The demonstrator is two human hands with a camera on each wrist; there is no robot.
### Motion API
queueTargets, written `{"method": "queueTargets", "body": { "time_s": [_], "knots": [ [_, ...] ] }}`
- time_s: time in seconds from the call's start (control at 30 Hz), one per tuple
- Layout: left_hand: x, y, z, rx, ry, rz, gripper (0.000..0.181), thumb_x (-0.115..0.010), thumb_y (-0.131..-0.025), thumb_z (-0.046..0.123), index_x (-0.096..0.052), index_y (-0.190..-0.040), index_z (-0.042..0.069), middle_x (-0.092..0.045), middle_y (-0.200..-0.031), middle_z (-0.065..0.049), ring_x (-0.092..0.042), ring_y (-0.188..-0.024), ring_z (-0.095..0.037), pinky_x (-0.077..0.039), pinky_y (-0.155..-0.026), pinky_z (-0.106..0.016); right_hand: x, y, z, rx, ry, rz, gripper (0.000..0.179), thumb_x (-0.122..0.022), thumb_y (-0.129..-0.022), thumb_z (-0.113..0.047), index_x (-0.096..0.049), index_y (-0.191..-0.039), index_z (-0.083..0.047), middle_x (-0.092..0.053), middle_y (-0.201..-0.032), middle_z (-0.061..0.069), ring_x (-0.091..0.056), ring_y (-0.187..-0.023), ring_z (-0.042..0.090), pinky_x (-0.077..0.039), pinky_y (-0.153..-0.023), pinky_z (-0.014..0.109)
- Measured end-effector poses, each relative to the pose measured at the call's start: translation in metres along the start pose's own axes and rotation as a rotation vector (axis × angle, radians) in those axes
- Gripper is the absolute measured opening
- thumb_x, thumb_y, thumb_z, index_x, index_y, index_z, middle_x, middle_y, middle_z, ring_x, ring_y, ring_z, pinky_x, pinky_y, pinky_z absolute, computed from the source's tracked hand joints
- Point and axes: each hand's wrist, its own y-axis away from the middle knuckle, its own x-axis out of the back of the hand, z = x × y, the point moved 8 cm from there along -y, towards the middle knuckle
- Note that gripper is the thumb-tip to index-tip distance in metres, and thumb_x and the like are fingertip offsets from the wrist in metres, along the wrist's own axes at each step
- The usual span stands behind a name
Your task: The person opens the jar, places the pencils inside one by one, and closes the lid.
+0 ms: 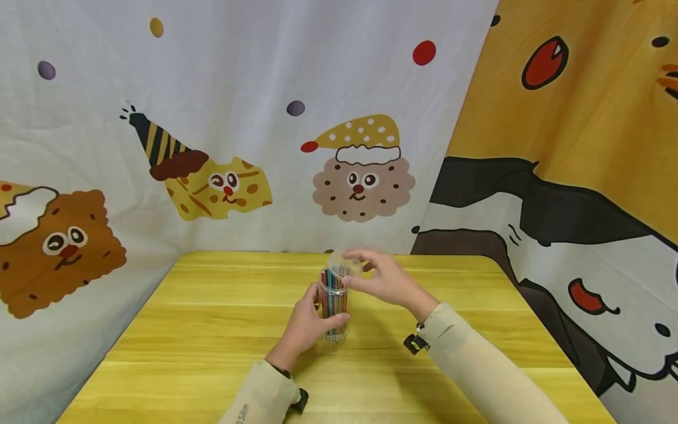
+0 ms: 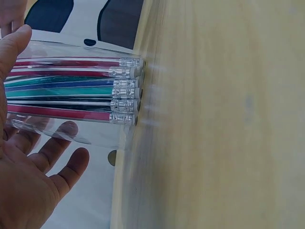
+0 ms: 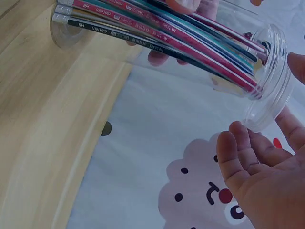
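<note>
A clear plastic jar [image 1: 342,333] of pencils stands upright on the table, and my left hand [image 1: 306,325] grips it with the thumb on the near side. Through its wall the pencils [image 2: 66,90] show red, green, blue and black stripes, their metal-ringed eraser ends down at the jar's base. Over the mouth my right hand [image 1: 391,281] holds a round clear lid [image 1: 336,258], thumb on one side and fingers on the other. That lid looks tilted in the head view. In the right wrist view, the right hand [image 3: 269,179] is close round the jar's mouth end.
The yellow wood-grain table [image 1: 222,330] reaches back to a white curtain [image 1: 238,88] printed with cartoon snacks. To the right hangs an orange, black and white printed cloth [image 1: 598,141]. Dark straps with small devices sit at both wrists.
</note>
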Motion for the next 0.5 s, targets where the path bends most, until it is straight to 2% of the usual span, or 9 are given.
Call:
{"method": "queueTargets", "body": {
  "time_s": [0.23,0.5],
  "knots": [
    [-0.001,0.001,-0.001,0.008,0.008,-0.008,0.08,-0.09,-0.088,0.045,-0.047,-0.153,0.026,-0.068,-0.137,0.003,-0.063,-0.131,-0.023,-0.049,-0.113,-0.062,-0.006,-0.002,-0.008,0.045,0.027,-0.049,0.049,-0.079,-0.098,-0.038,-0.067,-0.143,-0.02,-0.066,-0.148,-0.001,-0.063,-0.126,0.021,-0.054,-0.105,0.044],
    [-0.001,0.0,-0.001,0.008,0.03,-0.012,0.08,-0.089,-0.09,0.041,-0.045,-0.154,0.023,-0.067,-0.138,0.0,-0.064,-0.129,-0.025,-0.054,-0.107,-0.059,-0.012,-0.002,-0.014,0.087,0.063,-0.085,0.048,-0.077,-0.099,-0.041,-0.069,-0.141,-0.019,-0.066,-0.148,-0.002,-0.065,-0.126,0.018,-0.055,-0.102,0.042]
  ]
}}
